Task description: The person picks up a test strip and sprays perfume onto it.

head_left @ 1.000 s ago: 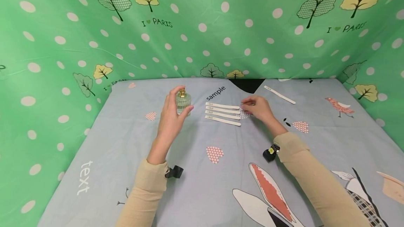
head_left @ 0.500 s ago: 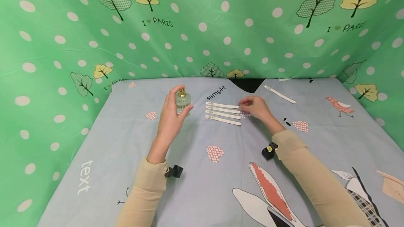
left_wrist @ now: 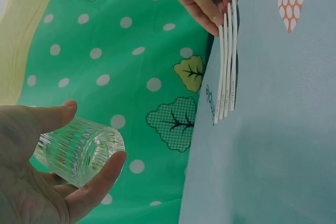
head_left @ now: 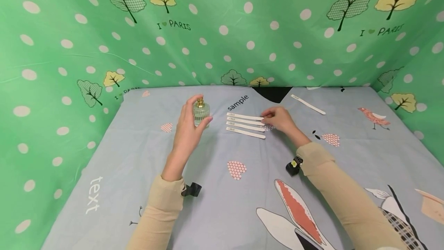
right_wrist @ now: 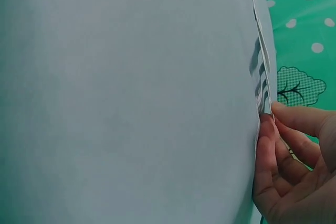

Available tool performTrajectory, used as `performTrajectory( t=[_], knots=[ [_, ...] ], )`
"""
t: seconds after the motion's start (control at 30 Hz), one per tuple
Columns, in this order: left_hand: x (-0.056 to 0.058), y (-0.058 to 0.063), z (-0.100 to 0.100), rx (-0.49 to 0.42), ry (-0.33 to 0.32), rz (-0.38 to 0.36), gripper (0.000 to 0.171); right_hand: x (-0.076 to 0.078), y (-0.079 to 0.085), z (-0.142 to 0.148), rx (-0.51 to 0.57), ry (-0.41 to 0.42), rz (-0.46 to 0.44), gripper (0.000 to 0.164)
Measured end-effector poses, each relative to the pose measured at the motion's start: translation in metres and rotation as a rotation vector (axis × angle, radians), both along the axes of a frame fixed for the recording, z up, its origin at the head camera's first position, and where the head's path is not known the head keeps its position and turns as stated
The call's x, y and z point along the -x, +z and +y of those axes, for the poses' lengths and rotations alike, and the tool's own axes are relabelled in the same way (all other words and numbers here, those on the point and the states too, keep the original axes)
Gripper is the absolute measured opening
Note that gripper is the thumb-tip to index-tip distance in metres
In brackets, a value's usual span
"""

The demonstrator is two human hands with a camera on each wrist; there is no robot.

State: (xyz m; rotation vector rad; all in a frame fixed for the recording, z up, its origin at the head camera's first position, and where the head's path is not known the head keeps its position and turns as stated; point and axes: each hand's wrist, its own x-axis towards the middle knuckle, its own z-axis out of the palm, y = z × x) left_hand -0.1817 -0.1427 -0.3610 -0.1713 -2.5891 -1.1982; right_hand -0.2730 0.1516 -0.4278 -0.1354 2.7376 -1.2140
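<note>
My left hand (head_left: 185, 136) holds a clear green glass perfume bottle (head_left: 202, 113) upright, the index finger on its gold spray top (head_left: 200, 102). In the left wrist view the thumb and fingers curl round the ribbed glass. Several white paper perfume test strips (head_left: 244, 129) lie side by side on the cloth, printed ends to the left. Thumb and index finger of my right hand (head_left: 280, 120) pinch the right end of the farthest test strip (head_left: 243, 116). The right wrist view shows that thumb and finger (right_wrist: 298, 156) meeting at the strip's end.
Another test strip (head_left: 308, 104) lies alone at the back right. A pale blue printed cloth (head_left: 215, 203) covers the table. A green dotted curtain (head_left: 208, 30) hangs behind and along both sides. Each wrist wears a small black camera (head_left: 192, 189).
The right hand has moved slightly left, onto the end of the farthest test strip, and now pinches it. The left hand and the perfume bottle have stayed in place.
</note>
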Motion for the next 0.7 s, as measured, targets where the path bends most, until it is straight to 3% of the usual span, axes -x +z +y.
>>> performTrajectory(
  t=[0.5,0.7],
  knots=[
    [-0.0012,-0.0007,0.0010,-0.002,0.003,-0.012,0.067,-0.0012,0.0036,0.0036,0.065,-0.079,0.010,0.023],
    [-0.0012,-0.0006,0.0005,-0.008,0.006,-0.020,0.067,-0.0001,0.0079,0.0080,0.168,-0.107,0.011,0.024]
  ],
)
